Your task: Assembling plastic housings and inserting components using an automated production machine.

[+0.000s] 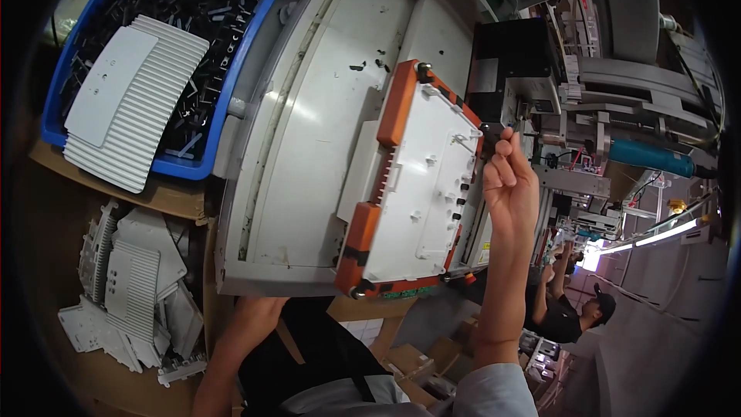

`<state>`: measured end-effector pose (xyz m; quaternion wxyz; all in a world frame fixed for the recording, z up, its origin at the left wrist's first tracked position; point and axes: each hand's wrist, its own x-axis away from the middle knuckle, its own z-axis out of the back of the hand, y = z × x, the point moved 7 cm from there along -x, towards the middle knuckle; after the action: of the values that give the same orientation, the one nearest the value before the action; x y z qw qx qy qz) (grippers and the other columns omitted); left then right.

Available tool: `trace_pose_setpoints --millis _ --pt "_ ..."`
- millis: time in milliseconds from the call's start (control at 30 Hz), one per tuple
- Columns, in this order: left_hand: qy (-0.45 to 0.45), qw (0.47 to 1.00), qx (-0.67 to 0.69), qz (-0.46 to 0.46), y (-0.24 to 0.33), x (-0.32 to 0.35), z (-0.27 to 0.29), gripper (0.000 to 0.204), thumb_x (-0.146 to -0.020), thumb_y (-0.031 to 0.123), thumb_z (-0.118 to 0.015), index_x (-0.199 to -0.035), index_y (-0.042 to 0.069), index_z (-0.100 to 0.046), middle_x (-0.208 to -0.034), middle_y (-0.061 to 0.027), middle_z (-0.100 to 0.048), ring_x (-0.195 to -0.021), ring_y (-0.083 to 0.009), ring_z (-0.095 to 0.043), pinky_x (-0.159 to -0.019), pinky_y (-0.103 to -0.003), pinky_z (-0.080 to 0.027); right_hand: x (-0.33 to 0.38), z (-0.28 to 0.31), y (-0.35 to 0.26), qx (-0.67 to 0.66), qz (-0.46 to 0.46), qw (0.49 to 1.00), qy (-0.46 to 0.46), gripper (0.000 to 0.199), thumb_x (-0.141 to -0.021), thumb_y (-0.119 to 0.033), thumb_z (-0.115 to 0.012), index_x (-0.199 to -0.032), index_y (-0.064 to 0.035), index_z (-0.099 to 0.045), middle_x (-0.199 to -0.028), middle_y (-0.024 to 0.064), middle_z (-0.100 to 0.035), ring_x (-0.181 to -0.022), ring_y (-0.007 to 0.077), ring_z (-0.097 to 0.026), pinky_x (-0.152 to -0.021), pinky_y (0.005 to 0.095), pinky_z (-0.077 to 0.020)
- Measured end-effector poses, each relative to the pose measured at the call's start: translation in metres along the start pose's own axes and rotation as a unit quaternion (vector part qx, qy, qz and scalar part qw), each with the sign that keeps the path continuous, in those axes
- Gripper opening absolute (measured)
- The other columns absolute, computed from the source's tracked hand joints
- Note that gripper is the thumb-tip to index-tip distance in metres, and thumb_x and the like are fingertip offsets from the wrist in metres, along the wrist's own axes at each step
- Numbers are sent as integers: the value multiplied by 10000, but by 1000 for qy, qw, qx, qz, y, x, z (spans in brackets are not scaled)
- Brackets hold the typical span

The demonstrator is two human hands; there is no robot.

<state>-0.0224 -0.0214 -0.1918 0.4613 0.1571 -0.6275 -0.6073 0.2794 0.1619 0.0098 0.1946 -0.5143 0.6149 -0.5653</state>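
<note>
My right hand [509, 185] is raised beside the front of a black box-shaped device [515, 50] with a silver face. Its thumb and forefinger are pinched together, and whatever is between them is too small to make out. To its left, a white plastic housing panel [421, 193] with pegs and small dark parts lies in an orange and black fixture [397, 108]. My left hand [262, 313] is low at the near edge of the metal bench [309, 131], its fingers hidden from view.
A blue bin [212, 127] of small black parts stands at the left, with a ribbed white panel [135, 100] on it. Below, a cardboard box [181, 205] holds several white panels [131, 286]. A teal cylindrical tool [652, 157] hangs right. Other people [567, 316] work beyond.
</note>
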Motion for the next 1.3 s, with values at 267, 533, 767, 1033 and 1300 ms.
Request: trace_pose_setpoints --millis 267,533,767,1033,1300 --pt "32 996 -74 31 -48 12 -13 279 -920 172 -525 -1120 -15 -577 -1139 -250 -568 -1071 -424 -515 -911 -450 -416 4 1 4 90 7 996 -14 243 -1018 -230 -393 -1058 -35 -533 -721 -21 -522 -410 33 -309 -415 205 -278" --pt "-19 937 -349 -1 -11 11 12 260 -928 163 -496 -1130 19 -574 -1125 -220 -577 -1045 -368 -544 -900 -428 -430 -11 2 5 106 16 993 -39 246 -1021 -214 -381 -1079 -26 -528 -673 -30 -482 -392 33 -280 -392 202 -238" --pt "-27 925 -376 -40 -43 10 12 255 -939 163 -473 -1132 23 -564 -1113 -232 -569 -1053 -372 -529 -904 -432 -418 -8 20 -6 107 22 993 -42 240 -1014 -246 -408 -1054 -42 -529 -678 -31 -492 -395 22 -286 -398 193 -251" --pt "-18 962 -271 -25 -30 12 7 264 -960 165 -432 -1141 6 -538 -1100 -263 -547 -1069 -407 -496 -908 -449 -394 -5 9 8 -26 -32 993 -108 237 -993 -126 -445 -1146 50 -486 -779 40 -555 -462 36 -300 -446 204 -270" --pt "10 974 -227 -22 -18 6 15 268 -942 153 -475 -1142 -6 -559 -1116 -247 -559 -1070 -403 -509 -919 -442 -400 35 16 8 71 -2 987 -142 281 -1000 -99 -351 -1231 32 -444 -793 11 -540 -429 18 -322 -421 191 -262"
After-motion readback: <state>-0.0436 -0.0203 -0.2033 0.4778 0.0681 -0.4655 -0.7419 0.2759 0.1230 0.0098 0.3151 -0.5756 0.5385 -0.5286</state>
